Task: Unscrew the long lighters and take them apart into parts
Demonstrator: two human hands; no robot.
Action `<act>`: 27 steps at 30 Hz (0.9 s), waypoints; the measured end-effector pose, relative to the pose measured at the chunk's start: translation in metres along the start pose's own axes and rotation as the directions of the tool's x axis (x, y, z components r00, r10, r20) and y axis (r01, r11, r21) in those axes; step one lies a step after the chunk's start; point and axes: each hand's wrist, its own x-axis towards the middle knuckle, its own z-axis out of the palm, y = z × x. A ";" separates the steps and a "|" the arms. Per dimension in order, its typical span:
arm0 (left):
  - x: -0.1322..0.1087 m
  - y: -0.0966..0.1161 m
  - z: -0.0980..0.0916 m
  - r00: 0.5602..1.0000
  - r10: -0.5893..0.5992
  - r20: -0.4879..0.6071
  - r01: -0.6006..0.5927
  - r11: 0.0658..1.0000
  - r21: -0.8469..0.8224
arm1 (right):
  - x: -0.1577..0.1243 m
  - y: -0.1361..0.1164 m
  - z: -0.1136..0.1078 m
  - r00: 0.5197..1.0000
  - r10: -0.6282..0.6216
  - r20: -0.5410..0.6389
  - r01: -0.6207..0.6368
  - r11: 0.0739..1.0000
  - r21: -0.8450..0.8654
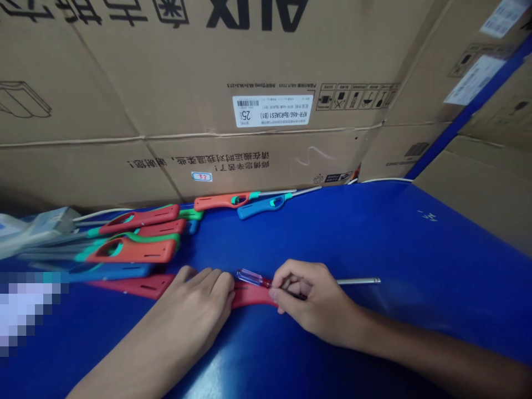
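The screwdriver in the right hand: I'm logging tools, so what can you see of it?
The screwdriver has a glossy, see-through handle, plastic by its look, purplish with a red section nearest the right hand. That hand grips it beyond the red section, the handle's free end pointing towards the left hand. It slants over the red lighter; whether they touch, I can't tell. A dark part, probably the shaft, shows within the grip; the tip isn't visible.
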 end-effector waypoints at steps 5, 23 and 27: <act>-0.007 -0.002 -0.004 0.995 0.004 0.099 0.011 0.988 -0.153 | 0.002 0.003 -0.001 1.000 0.013 -0.028 -0.013 1.000 0.015; 0.004 -0.006 0.019 0.994 -0.033 -0.101 0.038 0.998 0.043 | 0.005 -0.003 -0.006 0.992 0.127 0.020 -0.129 0.970 0.208; 0.004 -0.004 0.023 0.988 -0.043 -0.146 0.063 0.989 0.135 | 0.003 -0.003 -0.005 0.993 0.111 0.049 -0.119 0.967 0.225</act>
